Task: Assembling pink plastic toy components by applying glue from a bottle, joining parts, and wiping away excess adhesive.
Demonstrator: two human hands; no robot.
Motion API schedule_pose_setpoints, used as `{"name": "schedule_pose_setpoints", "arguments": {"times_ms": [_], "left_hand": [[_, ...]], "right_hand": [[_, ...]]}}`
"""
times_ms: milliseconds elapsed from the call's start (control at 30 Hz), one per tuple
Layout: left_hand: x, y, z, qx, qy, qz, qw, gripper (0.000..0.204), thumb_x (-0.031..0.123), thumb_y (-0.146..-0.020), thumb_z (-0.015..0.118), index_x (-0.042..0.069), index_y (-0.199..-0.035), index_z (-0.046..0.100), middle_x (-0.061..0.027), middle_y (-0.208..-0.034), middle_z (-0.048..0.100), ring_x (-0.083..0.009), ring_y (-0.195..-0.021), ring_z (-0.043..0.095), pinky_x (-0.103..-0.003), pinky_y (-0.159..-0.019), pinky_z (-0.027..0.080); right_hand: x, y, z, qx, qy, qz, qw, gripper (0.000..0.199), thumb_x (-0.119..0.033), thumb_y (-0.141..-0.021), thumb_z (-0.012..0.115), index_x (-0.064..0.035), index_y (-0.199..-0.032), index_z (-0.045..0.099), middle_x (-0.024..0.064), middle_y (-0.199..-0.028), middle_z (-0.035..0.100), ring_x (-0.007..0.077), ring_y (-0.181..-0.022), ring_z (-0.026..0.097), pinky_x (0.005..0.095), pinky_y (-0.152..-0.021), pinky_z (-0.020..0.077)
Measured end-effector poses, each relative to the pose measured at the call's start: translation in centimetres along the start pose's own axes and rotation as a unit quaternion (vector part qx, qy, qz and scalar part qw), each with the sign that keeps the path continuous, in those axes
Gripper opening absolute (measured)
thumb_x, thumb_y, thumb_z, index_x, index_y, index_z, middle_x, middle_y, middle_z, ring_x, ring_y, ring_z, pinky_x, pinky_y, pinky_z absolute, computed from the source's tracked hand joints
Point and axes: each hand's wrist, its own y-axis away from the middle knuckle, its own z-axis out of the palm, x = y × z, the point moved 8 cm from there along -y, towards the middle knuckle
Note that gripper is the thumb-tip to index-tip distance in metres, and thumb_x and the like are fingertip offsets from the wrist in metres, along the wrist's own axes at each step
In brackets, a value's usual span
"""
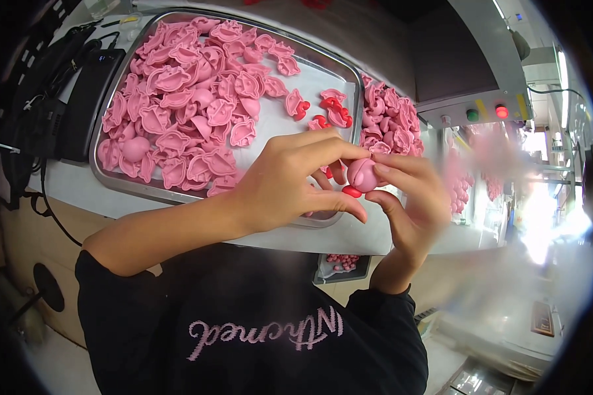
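Note:
Between my two hands, over the tray's near right corner, is a small rounded pink plastic part with a seam line down its face. A glossy red piece sits at its lower edge. My right hand grips the pink part from the right with thumb and fingers. My left hand reaches in from the left, fingertips against the part's top and thumb stretched out below the red piece. Several pink shell halves fill the left of the metal tray, and a few red pieces lie at its right.
More pink parts lie beyond the tray's right rim. A machine panel with a green button and a lit red button stands at the far right. A black device with cables is at the left. Below the table edge is a grey bin of small pink pieces.

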Motion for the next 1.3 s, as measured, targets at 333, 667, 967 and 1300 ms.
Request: {"name": "schedule_pose_setpoints", "arguments": {"times_ms": [333, 667, 967, 1300], "left_hand": [[2.0, 0.6, 0.0, 0.044, -0.110, 0.120, 0.986, 0.059, 0.017, -0.054, 0.076, -0.004, -0.105, 0.057, -0.0103, -0.082, 0.058, -0.0137, -0.064, 0.055, -0.023, -0.050, 0.047], [2.0, 0.8, 0.5, 0.023, -0.087, 0.121, 0.989, 0.057, 0.017, -0.056, 0.074, -0.004, -0.106, 0.057, -0.0112, -0.087, 0.056, -0.0123, -0.065, 0.054, -0.022, -0.050, 0.046], [1.9, 0.4, 0.7, -0.004, -0.033, 0.101, 0.994, 0.054, 0.017, -0.059, 0.074, -0.004, -0.105, 0.058, -0.0108, -0.089, 0.057, -0.0125, -0.069, 0.054, -0.023, -0.053, 0.045], [1.2, 0.2, 1.3, -0.061, 0.051, 0.008, 0.997, 0.048, 0.019, -0.062, 0.072, -0.002, -0.102, 0.059, -0.0121, -0.092, 0.060, -0.0178, -0.076, 0.056, -0.025, -0.060, 0.046]], "right_hand": [[-1.0, 2.0, -0.4, 0.116, 0.057, 0.001, 0.992, 0.035, 0.003, -0.051, 0.074, -0.0006, -0.084, 0.064, 0.0113, -0.080, 0.060, 0.0196, -0.070, 0.058, 0.0256, -0.058, 0.0463], [-1.7, 2.8, -0.4, 0.137, 0.076, -0.017, 0.988, 0.034, 0.007, -0.048, 0.072, 0.0013, -0.080, 0.064, 0.0110, -0.081, 0.059, 0.0209, -0.068, 0.057, 0.0257, -0.056, 0.0462], [-2.9, 3.4, -0.2, 0.193, 0.102, -0.083, 0.972, 0.035, 0.001, -0.046, 0.070, -0.0034, -0.080, 0.066, 0.0063, -0.082, 0.059, 0.0172, -0.066, 0.052, 0.0232, -0.051, 0.0416], [-1.3, 3.4, -1.4, 0.145, 0.062, -0.061, 0.986, 0.031, -0.015, -0.051, 0.074, -0.0065, -0.080, 0.067, 0.0026, -0.083, 0.059, 0.0144, -0.069, 0.045, 0.0267, -0.058, 0.0343]]}}
